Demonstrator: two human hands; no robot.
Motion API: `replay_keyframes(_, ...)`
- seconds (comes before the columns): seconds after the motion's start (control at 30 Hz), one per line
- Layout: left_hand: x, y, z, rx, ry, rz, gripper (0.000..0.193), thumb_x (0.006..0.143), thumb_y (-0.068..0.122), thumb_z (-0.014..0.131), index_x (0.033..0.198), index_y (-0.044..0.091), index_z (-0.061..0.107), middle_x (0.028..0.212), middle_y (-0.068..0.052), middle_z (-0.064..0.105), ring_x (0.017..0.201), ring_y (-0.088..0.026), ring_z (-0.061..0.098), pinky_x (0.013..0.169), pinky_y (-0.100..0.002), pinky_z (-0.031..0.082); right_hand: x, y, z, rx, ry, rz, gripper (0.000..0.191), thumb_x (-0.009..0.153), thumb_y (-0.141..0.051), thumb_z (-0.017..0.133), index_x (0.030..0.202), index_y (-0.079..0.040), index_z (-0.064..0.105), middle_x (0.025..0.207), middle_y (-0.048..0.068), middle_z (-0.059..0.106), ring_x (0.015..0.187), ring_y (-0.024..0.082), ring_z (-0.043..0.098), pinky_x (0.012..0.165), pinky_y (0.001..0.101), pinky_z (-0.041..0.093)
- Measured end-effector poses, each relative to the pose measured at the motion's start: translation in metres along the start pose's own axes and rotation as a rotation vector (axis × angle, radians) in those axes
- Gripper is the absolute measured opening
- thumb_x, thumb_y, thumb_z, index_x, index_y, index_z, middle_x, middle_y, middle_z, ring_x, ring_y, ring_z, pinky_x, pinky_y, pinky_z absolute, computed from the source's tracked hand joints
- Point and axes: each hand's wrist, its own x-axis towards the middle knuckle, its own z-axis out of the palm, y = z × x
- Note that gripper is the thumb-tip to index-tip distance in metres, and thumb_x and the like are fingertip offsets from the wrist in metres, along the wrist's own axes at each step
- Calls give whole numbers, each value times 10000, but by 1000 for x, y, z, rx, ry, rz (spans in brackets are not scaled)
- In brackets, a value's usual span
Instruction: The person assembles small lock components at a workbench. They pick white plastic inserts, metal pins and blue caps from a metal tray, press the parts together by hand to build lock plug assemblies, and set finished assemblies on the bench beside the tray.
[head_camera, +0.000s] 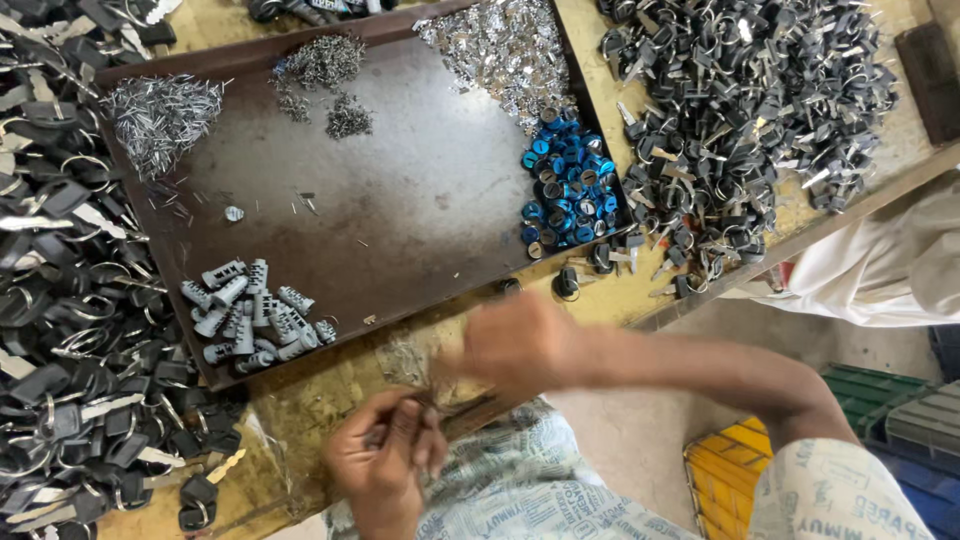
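Along the left edge of my workbench (300, 400) a deep heap of black-headed keys on rings (70, 330) runs from the far corner to the near one. Beside it sits a shallow brown metal tray (400, 200), worn shiny in the middle. In its far left corner lies a pile of thin steel pins (160, 115), and further along the far edge a smaller scatter of tiny springs (325, 70). Near its front left corner lies a cluster of grey lock cylinders (250, 320). My left hand (385, 455) hangs just off the near edge of the bench, fingers clenched around something small and dark that I cannot make out. My right hand (515, 340) is over the near edge of the bench in front of the tray, too blurred for me to tell whether it is gripping or loose; it is just beside the left. At the tray's far right corner lies a mound of bright silver parts (500, 45), and below that, along its right edge, a bunch of blue round caps (570, 180). Past the tray a second heap of black keys (740, 100) fills the right end of the bench. Off the bench's edge a pale cloth (880, 270) hangs, with bare concrete floor (650, 430) and yellow (725, 465), green (860, 390) and blue crates (930, 500) below
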Motion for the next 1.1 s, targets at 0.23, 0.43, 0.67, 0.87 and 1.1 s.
replay_keyframes(0.23, 1, 7, 2, 353, 305, 110, 112, 915, 36, 754, 912, -75, 736, 688, -173, 716, 454, -91, 551, 395, -228, 383, 90, 118, 11, -474, 2, 431, 452, 841, -29, 641, 1291, 8, 611, 1008, 229, 604, 941, 408, 593, 697, 471, 566)
replay_keyframes(0.43, 6, 9, 5, 286, 303, 120, 111, 914, 40, 737, 919, -69, 717, 669, -107, 671, 478, -83, 540, 415, -231, 388, 133, 129, 37, -587, 86, 296, 415, 802, -5, 630, 1210, 68, 608, 1119, 264, 553, 1009, 425, 530, 763, 457, 565)
replay_keyframes(0.67, 7, 5, 2, 245, 266, 123, 134, 940, 65, 712, 958, -66, 694, 703, -68, 645, 520, -67, 515, 443, -230, 387, 106, 127, 28, -531, -5, 312, 291, 731, 25, 686, 1020, -3, 669, 1108, 182, 586, 1058, 387, 552, 827, 427, 574)
replay_keyframes(0.87, 8, 5, 0, 359, 262, 116, 133, 942, 70, 702, 958, -61, 707, 673, -79, 655, 496, -75, 536, 420, -239, 393, 87, 139, 19, -505, 62, 330, 240, 794, -13, 711, 1028, -20, 662, 1023, 160, 627, 985, 367, 581, 791, 448, 559)
replay_keyframes(1.1, 10, 7, 3, 398, 282, 104, 144, 946, 77, 698, 956, -66, 712, 672, -101, 665, 492, -85, 558, 407, -245, 398, 68, 138, 1, -330, 126, 430, 72, 943, -85, 696, 965, -29, 656, 920, 143, 674, 894, 381, 628, 750, 494, 525)
